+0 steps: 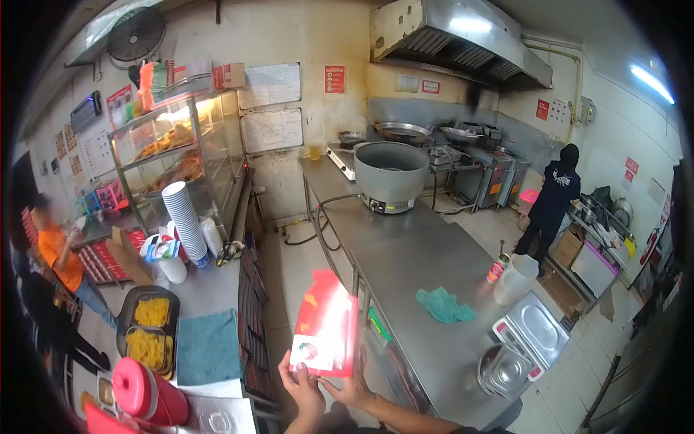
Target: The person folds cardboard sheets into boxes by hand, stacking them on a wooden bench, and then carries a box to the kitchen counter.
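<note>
A red packet (325,329) with a white patch and a small picture stands upright between my two hands, its surface shiny with glare. My left hand (302,387) grips its lower left corner, with the thumb on the front. At the lower right corner my right hand (353,383) holds it, fingers partly behind it. The packet is over the gap between the left counter and the steel table (405,267). A teal cloth (208,347) lies on the left counter, and a green cloth (444,304) lies crumpled on the steel table.
A large grey pot (391,173) stands at the table's far end. A scale (531,333), a jug (515,278) and a can (498,267) are at the right. Stacked cups (184,220) and a red jug (148,390) stand left. People are at both sides.
</note>
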The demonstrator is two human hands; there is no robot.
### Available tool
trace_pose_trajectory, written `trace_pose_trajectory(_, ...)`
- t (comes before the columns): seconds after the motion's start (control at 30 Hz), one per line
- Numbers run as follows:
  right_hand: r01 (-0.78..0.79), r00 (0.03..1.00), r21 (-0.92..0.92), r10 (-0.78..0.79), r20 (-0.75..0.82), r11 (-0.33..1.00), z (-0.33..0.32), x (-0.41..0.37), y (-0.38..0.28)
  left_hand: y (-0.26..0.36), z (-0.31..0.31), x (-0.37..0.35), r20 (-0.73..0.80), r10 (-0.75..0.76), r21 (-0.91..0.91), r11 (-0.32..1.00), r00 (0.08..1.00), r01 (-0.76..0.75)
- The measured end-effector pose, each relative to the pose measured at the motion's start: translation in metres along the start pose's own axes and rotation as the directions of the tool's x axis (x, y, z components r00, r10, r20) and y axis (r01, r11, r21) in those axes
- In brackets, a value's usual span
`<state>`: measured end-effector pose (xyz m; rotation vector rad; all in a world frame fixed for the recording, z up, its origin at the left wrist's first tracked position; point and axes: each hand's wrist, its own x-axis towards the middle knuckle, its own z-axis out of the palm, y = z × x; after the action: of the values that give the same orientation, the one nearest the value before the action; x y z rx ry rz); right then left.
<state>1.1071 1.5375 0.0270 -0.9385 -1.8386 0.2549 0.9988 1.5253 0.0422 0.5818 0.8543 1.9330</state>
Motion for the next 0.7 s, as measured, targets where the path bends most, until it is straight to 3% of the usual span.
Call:
trace_pose_trajectory(0.03, -0.013, 1.000, -0.001, 0.013, 0.004, 1.000, 0.014, 0.023, 0.006, -0.001, 0.005, 0.030, 0.003, -0.034, -0.037, 0.999, 0.999, 0.034)
trace_pose_trajectory(0.07, -0.042, 0.984, 0.124, 0.063, -0.169, 0.991, 0.026, 0.050, 0.015, -0.006, 0.013, 0.059, -0.032, -0.078, -0.190, 0.979, 0.996, 0.070)
trace_pose_trajectory(0.1, -0.045, 0.934, 0.247, 0.128, -0.334, 0.968, 0.032, 0.082, 0.020, -0.008, 0.021, 0.082, -0.030, -0.084, -0.186, 0.980, 0.996, 0.077)
trace_pose_trajectory(0.13, -0.125, 0.942, 0.417, 0.240, -0.236, 0.900, 0.033, 0.112, 0.020, -0.013, 0.030, 0.103, 0.006, -0.127, -0.208, 0.970, 0.992, 0.126)
trace_pose_trajectory(0.17, -0.128, 0.938, 0.417, 0.246, -0.243, 0.900, 0.043, 0.127, 0.039, -0.018, 0.038, 0.124, 0.043, -0.169, -0.226, 0.958, 0.985, 0.175)
trace_pose_trajectory(0.23, -0.262, 0.919, 0.531, 0.376, -0.118, 0.806, 0.061, 0.149, 0.087, -0.030, 0.042, 0.168, 0.027, -0.173, -0.156, 0.972, 0.985, 0.175)
trace_pose_trajectory(0.3, -0.225, 0.934, 0.462, 0.325, -0.149, 0.858, 0.052, 0.197, 0.114, -0.033, 0.042, 0.222, 0.265, -0.279, 0.290, 0.936, 0.923, 0.200)
trace_pose_trajectory(0.33, -0.274, 0.946, 0.453, 0.322, -0.031, 0.848, 0.057, 0.211, 0.136, -0.043, 0.030, 0.247, 0.258, -0.380, 0.458, 0.858, 0.888, 0.234)
trace_pose_trajectory(0.37, -0.325, 0.944, 0.439, 0.318, 0.092, 0.838, 0.063, 0.224, 0.157, -0.052, 0.021, 0.273, 0.253, -0.380, 0.461, 0.856, 0.890, 0.234)
trace_pose_trajectory(0.4, -0.513, 0.858, 0.486, 0.437, 0.269, 0.708, 0.068, 0.235, 0.172, -0.061, 0.015, 0.298, 0.259, -0.333, 0.231, 0.933, 0.907, 0.276)
trace_pose_trajectory(0.43, -0.556, 0.829, 0.523, 0.380, 0.411, 0.646, 0.077, 0.243, 0.206, -0.068, 0.013, 0.325, 0.255, -0.282, -0.012, 0.955, 0.925, 0.295)
trace_pose_trajectory(0.47, -0.554, 0.824, 0.536, 0.329, 0.460, 0.637, 0.083, 0.260, 0.224, -0.060, 0.026, 0.351, 0.260, -0.199, -0.145, 0.959, 0.945, 0.242)
trace_pose_trajectory(0.53, -0.557, 0.814, 0.551, 0.279, 0.509, 0.621, 0.105, 0.301, 0.259, -0.065, 0.046, 0.403, 0.176, -0.122, -0.085, 0.987, 0.977, 0.138)
trace_pose_trajectory(0.57, -0.377, 0.924, 0.501, 0.284, 0.256, 0.778, 0.125, 0.321, 0.270, -0.077, 0.047, 0.427, 0.099, -0.117, -0.054, 0.991, 0.988, 0.123)
trace_pose_trajectory(0.6, -0.201, 0.975, 0.378, 0.221, -0.010, 0.904, 0.138, 0.344, 0.284, -0.083, 0.051, 0.451, 0.143, -0.073, 0.208, 0.977, 0.987, 0.043)
trace_pose_trajectory(0.63, -0.199, 0.976, 0.381, 0.219, -0.010, 0.903, 0.143, 0.372, 0.307, -0.091, 0.061, 0.478, 0.206, -0.036, 0.439, 0.897, 0.978, -0.059)
trace_pose_trajectory(0.67, 0.085, 0.996, 0.185, -0.082, -0.021, 0.979, 0.149, 0.399, 0.329, -0.084, 0.083, 0.501, 0.333, 0.015, 0.674, 0.695, 0.943, -0.249)
trace_pose_trajectory(0.7, 0.365, 0.931, -0.007, -0.365, 0.025, 0.931, 0.157, 0.424, 0.346, -0.088, 0.096, 0.525, 0.440, -0.015, 0.718, 0.606, 0.898, -0.342)
